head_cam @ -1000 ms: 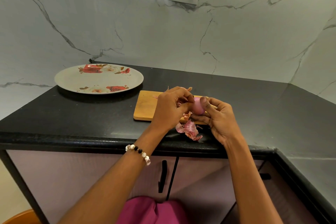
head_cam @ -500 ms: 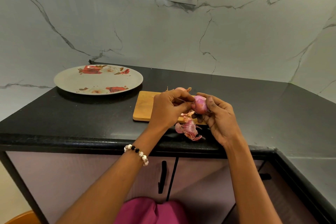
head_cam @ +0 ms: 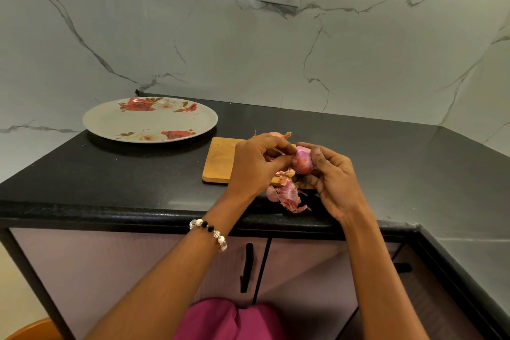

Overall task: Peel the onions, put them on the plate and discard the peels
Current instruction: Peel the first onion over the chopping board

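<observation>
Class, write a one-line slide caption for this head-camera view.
Right hand holds an onion over the cutting board while left hand pinches its peel.

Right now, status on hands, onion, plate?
Right hand holds onion; left hand pinches its skin. Plate bare, no onions. Peels on counter edge; second onion waits behind left hand.

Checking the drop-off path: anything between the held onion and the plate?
Nothing visible. The onion, held in the right hand, has only the left hand and bare counter between it and the plate.
</observation>
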